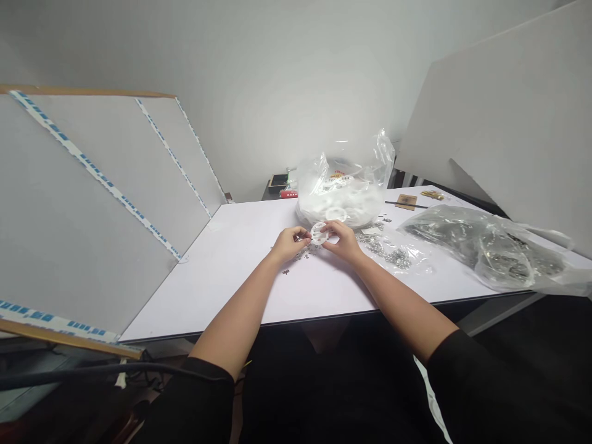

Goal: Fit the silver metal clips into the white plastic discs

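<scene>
Between my hands is a small round white disc (318, 234) with slots or holes in it, held above the table. My right hand (341, 239) pinches the disc by its right side. My left hand (290, 244) is closed at the disc's left edge, thumb and forefinger together; whatever they pinch is too small to make out. Small loose metal pieces (303, 253) lie on the table beneath and around the hands. Just behind the hands stands an open clear plastic bag (342, 200) full of white parts.
Right of my hands lies a flat clear bag (398, 256) of small metal pieces. A larger plastic bag (490, 246) of metal parts covers the table's right side. Behind it are a brown square (406, 201) and a dark rod (402, 204). A grey panel (115, 185) borders the left.
</scene>
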Demonstrator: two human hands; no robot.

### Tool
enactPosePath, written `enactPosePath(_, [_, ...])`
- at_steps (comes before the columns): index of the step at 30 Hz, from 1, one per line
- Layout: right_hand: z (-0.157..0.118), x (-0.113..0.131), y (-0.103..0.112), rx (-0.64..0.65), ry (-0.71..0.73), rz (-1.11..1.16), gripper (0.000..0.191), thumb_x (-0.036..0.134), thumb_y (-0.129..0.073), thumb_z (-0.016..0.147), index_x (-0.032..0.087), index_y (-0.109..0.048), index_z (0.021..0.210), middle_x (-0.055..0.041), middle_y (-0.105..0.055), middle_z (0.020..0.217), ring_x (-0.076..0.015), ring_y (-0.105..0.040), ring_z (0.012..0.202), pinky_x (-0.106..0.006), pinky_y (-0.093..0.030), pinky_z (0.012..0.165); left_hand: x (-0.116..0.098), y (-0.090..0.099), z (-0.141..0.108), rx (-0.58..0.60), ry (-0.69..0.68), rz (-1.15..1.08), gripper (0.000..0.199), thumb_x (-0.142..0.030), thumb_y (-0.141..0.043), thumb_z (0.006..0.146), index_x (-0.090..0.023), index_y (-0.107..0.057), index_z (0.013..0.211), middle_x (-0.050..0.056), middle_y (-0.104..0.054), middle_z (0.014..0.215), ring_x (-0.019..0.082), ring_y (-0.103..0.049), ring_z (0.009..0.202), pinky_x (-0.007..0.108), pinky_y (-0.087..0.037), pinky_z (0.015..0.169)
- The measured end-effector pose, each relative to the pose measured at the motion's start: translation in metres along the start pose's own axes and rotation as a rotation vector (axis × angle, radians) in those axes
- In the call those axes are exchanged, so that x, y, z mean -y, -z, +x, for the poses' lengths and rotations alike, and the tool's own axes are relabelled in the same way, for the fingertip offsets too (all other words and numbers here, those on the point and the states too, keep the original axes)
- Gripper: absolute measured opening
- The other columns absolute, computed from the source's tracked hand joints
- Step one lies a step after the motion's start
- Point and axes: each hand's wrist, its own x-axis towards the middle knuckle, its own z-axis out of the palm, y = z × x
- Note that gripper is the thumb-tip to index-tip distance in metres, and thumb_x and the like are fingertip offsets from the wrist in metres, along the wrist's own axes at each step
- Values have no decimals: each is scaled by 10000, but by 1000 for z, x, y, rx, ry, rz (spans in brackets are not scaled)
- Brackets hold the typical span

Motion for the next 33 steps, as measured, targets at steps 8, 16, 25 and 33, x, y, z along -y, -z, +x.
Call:
enactPosePath(8, [0, -1, 0, -43, -50, 35, 263, 185, -696, 694, 187, -692, 957, -86, -684, 1053, -184, -655, 814, -310, -572, 673, -5, 2, -2, -29, -5, 11, 228, -314, -665, 703, -159, -732, 856, 35, -701, 835, 112, -453, 623, 281, -393, 632])
enactPosePath(16, [1, 2, 2, -46, -75, 32, 252, 185, -694, 693, 180, -684, 944, -82, -684, 1057, -133, -596, 696, -277, -540, 607, -9, 3, -4, -65, -50, 16, 258, -370, -685, 732, -160, -741, 871, 26, -678, 794, 107, -416, 603, 274, -378, 615])
enactPosePath(25, [1, 4, 0, -25, -35, 37, 238, 198, -707, 709, 174, -694, 945, -91, -689, 1065, -130, -609, 699, -272, -539, 598, -6, 4, -6, -123, -315, 343, 97, -184, -585, 814, -182, -679, 838, 36, -682, 902, 146, -541, 730, 290, -415, 729])
enactPosePath(33, [1, 5, 1, -20, -38, 34, 247, 191, -709, 697, 182, -696, 944, -87, -685, 1048, -140, -611, 700, -286, -542, 611, -5, 2, -6, -34, -276, 380, 166, -153, -549, 832, -200, -695, 894, 26, -728, 955, 161, -582, 761, 300, -428, 752])
